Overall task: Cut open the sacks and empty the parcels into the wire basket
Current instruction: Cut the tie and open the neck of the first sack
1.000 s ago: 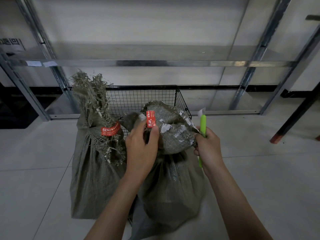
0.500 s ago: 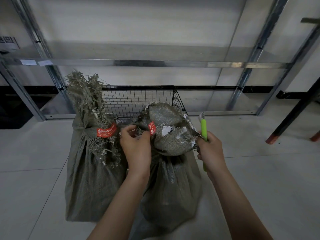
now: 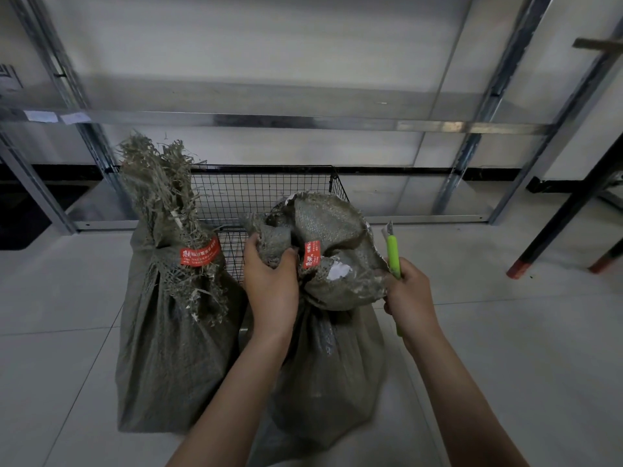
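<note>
Two grey-green woven sacks stand on the floor in front of a black wire basket point(image 3: 269, 193). The left sack point(image 3: 175, 332) is tied at its frayed neck with a red seal point(image 3: 199, 255). The right sack point(image 3: 333, 348) has its neck folded over, with a red seal point(image 3: 312, 253) showing on it. My left hand point(image 3: 271, 281) grips the bunched neck of the right sack just left of that seal. My right hand point(image 3: 409, 298) holds a green utility knife point(image 3: 393, 252) upright, blade up, at the sack's right edge. No parcels are visible.
A metal shelf rack point(image 3: 303, 121) runs along the white wall behind the basket, with uprights on both sides. Dark table legs point(image 3: 566, 210) with red feet stand at the right. The floor is pale tile.
My left hand has shifted left along the right sack's neck, uncovering the red seal. My right hand with the knife has stayed beside the sack's right edge.
</note>
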